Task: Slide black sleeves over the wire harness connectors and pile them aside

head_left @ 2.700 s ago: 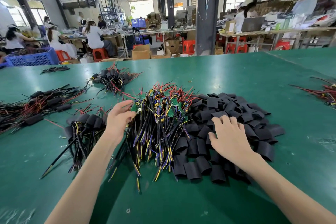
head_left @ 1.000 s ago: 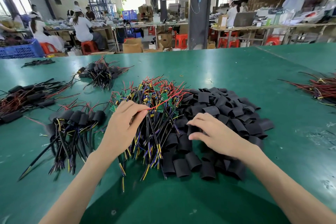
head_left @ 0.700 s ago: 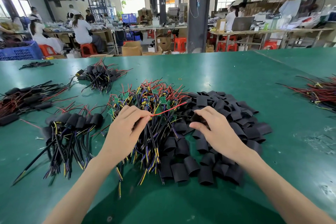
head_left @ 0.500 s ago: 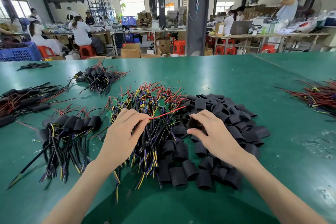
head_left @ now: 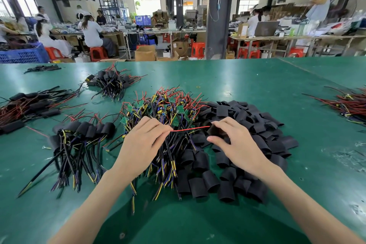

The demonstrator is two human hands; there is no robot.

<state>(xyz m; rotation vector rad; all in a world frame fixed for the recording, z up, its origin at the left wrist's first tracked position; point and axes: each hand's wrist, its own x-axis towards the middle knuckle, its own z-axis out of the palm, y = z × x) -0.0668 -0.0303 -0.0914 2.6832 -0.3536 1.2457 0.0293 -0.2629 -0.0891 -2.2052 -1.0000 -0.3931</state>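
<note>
Two bare forearms reach in from the near edge of the green-topped work table (head_left: 247, 85). Nearest, just below and right of the grip, is the near rim of a heap of loose black tube sleeves (head_left: 200, 186). They are short flattened cuts lying over one another. The heap spreads beneath the right hand and on past it to the right.

The left hand (head_left: 144, 144) has its fingers curled and pinches a thin red wire (head_left: 190, 129) between thumb and fingertips. The wire runs taut and nearly level across to the right hand (head_left: 237, 144), whose thumb and curled fingers clamp one short black sleeve (head_left: 214, 131). The wire's end meets that sleeve's mouth; whether it has gone inside cannot be told.

Under the grip and just beyond it sprawls a tangle of unsleeved wire harnesses (head_left: 168, 109), with black, yellow, blue and red leads and small green circuit boards at their far ends. Close to the left of the left hand lies a pile of harnesses with black sleeves on (head_left: 83, 130).

Farther left is a long sleeved bundle with red leads (head_left: 25, 105), and beyond the grip to the left a smaller sleeved bundle (head_left: 112, 83). Well to the right of the grip a spray of red wires (head_left: 352, 105) runs off the frame's edge.

Past the table stands a dark square pillar (head_left: 219, 16), and people sit on red plastic stools (head_left: 98, 52) at workbenches.
</note>
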